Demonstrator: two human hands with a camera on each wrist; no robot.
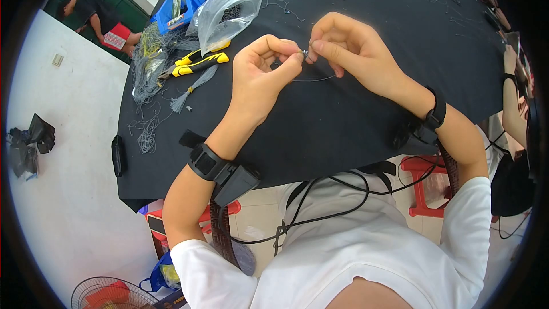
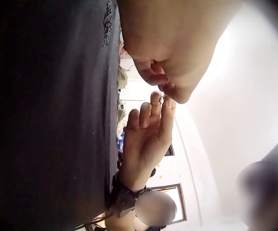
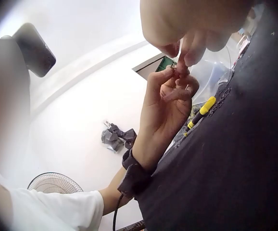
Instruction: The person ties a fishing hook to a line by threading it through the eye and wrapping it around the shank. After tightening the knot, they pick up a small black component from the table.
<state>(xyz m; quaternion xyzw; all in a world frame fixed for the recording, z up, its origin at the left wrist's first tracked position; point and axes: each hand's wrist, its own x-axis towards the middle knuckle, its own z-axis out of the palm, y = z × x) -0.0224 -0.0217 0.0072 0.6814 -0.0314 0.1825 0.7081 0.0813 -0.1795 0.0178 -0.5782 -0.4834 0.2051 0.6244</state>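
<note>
Both hands meet above the black-covered table in the head view. Thumb and forefinger of my left hand (image 1: 260, 74) pinch a small shiny metal piece (image 1: 305, 53), mostly hidden by the fingertips. My right hand (image 1: 354, 51) comes in from the other side, its thumb and forefinger pinching right at that piece. A thin clear line (image 1: 314, 80) curves below the fingers from the left hand to the right. In the left wrist view a tiny loop (image 2: 162, 100) shows at the right hand's fingertips.
Yellow-and-black pliers (image 1: 200, 64), a tied bundle of line (image 1: 194, 88) and tangled line (image 1: 147, 134) lie on the left. Behind them are a clear plastic bag (image 1: 226, 20) and a blue bin (image 1: 182, 6). Another person (image 1: 100, 20) is at the back left.
</note>
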